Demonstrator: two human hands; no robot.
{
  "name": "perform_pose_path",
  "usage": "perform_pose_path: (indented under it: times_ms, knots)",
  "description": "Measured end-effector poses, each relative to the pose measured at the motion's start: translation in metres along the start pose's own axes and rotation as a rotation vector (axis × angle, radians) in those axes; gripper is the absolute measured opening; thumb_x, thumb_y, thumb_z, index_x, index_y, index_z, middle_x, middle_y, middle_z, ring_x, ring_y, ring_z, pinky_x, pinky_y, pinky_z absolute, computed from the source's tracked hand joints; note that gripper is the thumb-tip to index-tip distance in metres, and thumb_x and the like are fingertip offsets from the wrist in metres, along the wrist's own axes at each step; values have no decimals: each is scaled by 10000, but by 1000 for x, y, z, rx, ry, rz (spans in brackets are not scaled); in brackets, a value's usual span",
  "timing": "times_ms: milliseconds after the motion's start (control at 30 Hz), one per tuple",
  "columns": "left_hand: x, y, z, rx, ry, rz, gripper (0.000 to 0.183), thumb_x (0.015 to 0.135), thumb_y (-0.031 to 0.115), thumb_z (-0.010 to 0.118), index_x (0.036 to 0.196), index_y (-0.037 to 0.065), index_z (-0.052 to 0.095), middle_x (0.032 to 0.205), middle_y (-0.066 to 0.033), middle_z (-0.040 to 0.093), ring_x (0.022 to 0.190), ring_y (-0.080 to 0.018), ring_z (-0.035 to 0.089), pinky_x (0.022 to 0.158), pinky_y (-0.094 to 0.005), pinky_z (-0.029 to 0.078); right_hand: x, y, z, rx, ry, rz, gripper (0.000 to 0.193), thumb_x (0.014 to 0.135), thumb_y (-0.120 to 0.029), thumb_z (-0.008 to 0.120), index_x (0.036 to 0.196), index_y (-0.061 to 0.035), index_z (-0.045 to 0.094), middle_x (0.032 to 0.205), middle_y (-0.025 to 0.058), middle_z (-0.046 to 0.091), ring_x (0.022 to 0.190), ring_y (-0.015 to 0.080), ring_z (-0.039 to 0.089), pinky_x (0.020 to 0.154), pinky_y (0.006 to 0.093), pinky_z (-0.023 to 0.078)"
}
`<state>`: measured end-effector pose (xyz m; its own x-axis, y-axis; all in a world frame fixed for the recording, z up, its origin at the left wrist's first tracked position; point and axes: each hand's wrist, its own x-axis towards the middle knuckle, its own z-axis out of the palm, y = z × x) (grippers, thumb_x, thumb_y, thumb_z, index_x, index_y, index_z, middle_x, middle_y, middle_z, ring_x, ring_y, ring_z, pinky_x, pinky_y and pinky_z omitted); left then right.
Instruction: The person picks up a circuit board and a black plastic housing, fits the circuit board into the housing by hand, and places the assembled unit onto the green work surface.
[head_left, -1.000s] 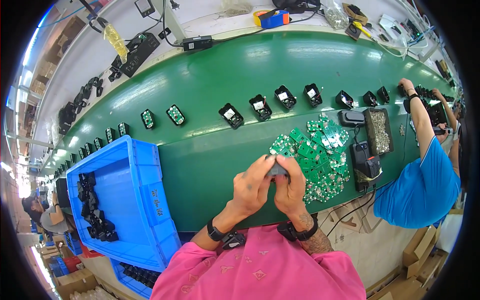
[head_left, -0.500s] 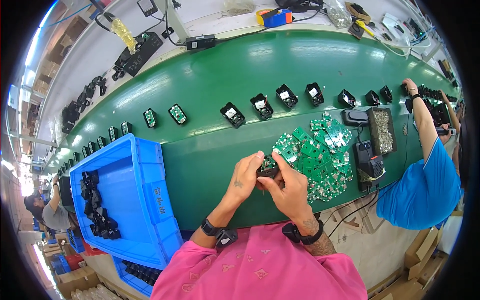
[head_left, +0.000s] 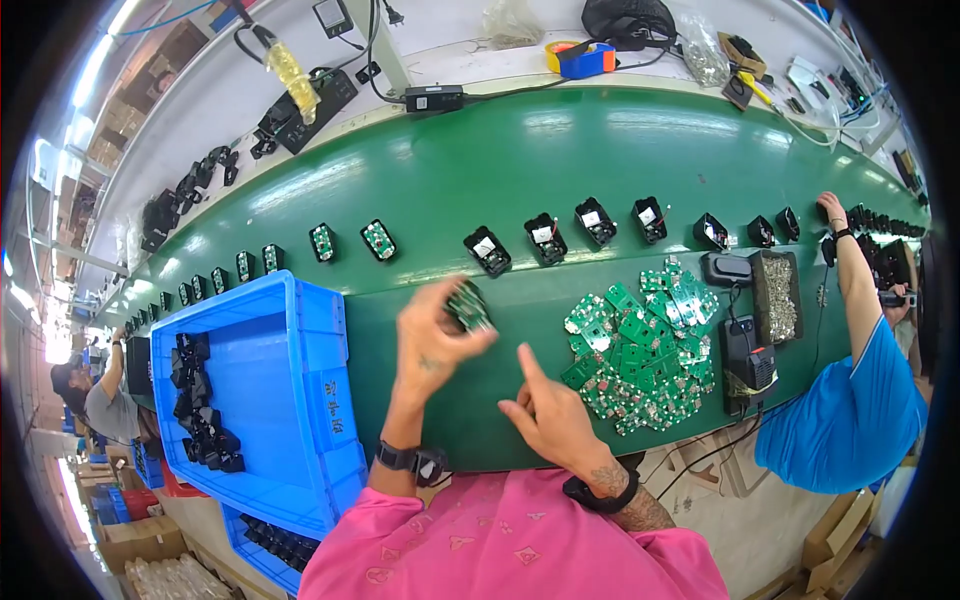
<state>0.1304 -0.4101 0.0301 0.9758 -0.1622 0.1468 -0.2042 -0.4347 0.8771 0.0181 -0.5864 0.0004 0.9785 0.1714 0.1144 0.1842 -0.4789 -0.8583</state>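
My left hand point(head_left: 432, 335) grips a black plastic housing with a green circuit board point(head_left: 467, 307) in its opening, raised over the near part of the green bench and slightly blurred. To its right, my right hand point(head_left: 552, 412) holds nothing; its index finger points forward and the thumb stands apart. Just beyond that hand lies a heap of loose green circuit boards point(head_left: 640, 345). Farther back stands a row of open black housings with white parts inside, the closest being this housing point(head_left: 488, 251). Left of them, another housing with a green board point(head_left: 378, 240) stands in a line with several alike.
A blue crate point(head_left: 335, 400) with black parts inside is at my left. Right of the heap are a black corded device point(head_left: 745, 365) and a tray of small metal pieces point(head_left: 776, 300). A co-worker in a blue shirt point(head_left: 835, 410) reaches over the bench at the right.
The housing with the board has moved left and away from me in my left hand. My right hand has let go of it and drawn back toward me, index finger extended.
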Motion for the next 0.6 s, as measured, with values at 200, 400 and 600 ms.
perform_pose_path:
  times_ms: [200, 400, 600]
  knots:
    - [91, -73, -16, 534, 280, 167, 714, 655, 256, 845, 1263, -8, 578, 1221, -190, 585, 1032, -339, 623, 899, -390, 508, -17, 19, 11, -218, -164, -218, 455, 868, -199, 679, 1241, 18, 535, 786, 101, 603, 732, 293, 612, 701, 396, 495]
    - [112, -98, -21, 723, 178, 222, 828, 640, 313, 864, 1333, 5, 531, 1302, -208, 564, 1200, -372, 543, 977, -421, 457, -19, 18, 6, -181, -97, -185, 357, 866, -194, 679, 1158, -11, 586, 792, 102, 588, 738, 298, 599, 693, 404, 493]
    - [53, -50, 16, 399, 267, 192, 888, 596, 357, 897, 1317, 4, 518, 1307, -199, 549, 1190, -368, 542, 1005, -418, 441, -20, 14, -40, -469, 255, 166, 368, 804, -168, 742, 1108, -17, 598, 913, 125, 580, 829, 311, 593, 689, 412, 490]
